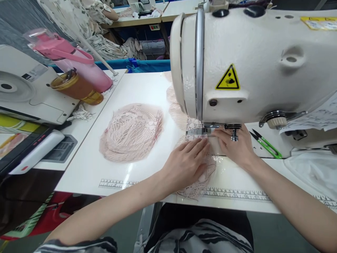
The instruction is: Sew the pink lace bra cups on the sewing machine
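Observation:
Pale pink lace fabric runs under the head of a white sewing machine. My left hand lies palm down on that lace, just in front of the needle area, fingers extended and lying flat. My right hand rests to the right of the needle, partly behind the machine's thread tension knob; its fingertips touch near the fabric's edge, and what they may hold is hidden. A rounded stack of the same lace lies on the white table to the left.
Green-handled snips lie right of my right hand. White cloth is at the far right. A pink bottle, a brown cup and another machine stand at the left. Part of a person's arm shows at the top.

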`<action>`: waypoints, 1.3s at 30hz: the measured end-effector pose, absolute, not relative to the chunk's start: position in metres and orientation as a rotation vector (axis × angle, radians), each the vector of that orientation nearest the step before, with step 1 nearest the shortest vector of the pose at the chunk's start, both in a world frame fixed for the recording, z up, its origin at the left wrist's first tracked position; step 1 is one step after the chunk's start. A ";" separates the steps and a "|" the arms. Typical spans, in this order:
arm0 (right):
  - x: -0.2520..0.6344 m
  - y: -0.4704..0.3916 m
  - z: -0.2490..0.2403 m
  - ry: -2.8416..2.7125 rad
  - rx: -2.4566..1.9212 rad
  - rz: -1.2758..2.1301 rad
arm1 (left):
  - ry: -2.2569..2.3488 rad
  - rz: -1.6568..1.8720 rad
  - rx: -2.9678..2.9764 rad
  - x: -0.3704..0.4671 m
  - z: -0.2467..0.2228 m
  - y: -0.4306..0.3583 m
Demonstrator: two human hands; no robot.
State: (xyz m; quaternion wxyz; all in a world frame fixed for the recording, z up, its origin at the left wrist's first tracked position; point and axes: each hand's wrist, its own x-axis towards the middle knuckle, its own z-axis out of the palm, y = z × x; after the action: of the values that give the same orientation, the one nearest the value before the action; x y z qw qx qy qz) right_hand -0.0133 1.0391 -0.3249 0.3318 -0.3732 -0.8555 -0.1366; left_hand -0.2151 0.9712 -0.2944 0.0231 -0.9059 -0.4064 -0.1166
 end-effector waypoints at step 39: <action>-0.013 1.032 -0.331 -2.388 -1.295 0.293 | -1.298 -0.515 -2.791 -0.225 -0.312 1.002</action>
State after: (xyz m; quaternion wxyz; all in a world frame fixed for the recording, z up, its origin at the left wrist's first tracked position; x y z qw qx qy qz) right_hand -0.0133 1.0322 -0.3311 0.2035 -0.4640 -0.8557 0.1050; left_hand -0.2251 1.0019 -0.3116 0.0105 -0.8942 -0.4160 -0.1649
